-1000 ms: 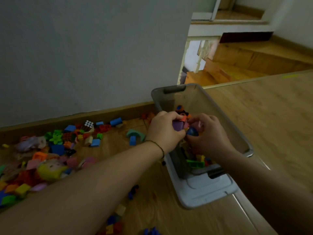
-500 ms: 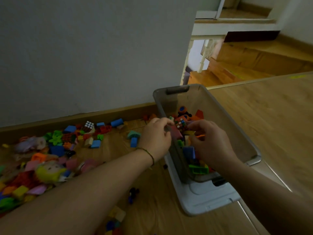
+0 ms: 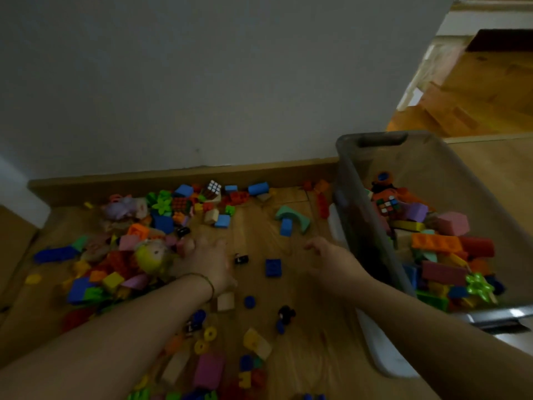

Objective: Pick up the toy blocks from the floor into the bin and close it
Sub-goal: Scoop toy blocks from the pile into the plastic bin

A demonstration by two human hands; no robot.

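In the bin [image 3: 360, 226], mixed toy blocks [image 3: 435, 243]

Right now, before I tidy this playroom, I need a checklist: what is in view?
bin: one, grey see-through, right, open
lid: one, pale, under the bin's near end
blocks in the bin: many, mixed colours, piled
blocks on the floor: many, mixed colours, left and centre
puzzle cubes: two, multicoloured, one by the skirting, one in the bin
doll: one, yellow-haired, left heap
floor: wood
wall: grey, behind
left hand: fingers stretched out at the left heap
right hand: empty, loosely curled, beside the bin
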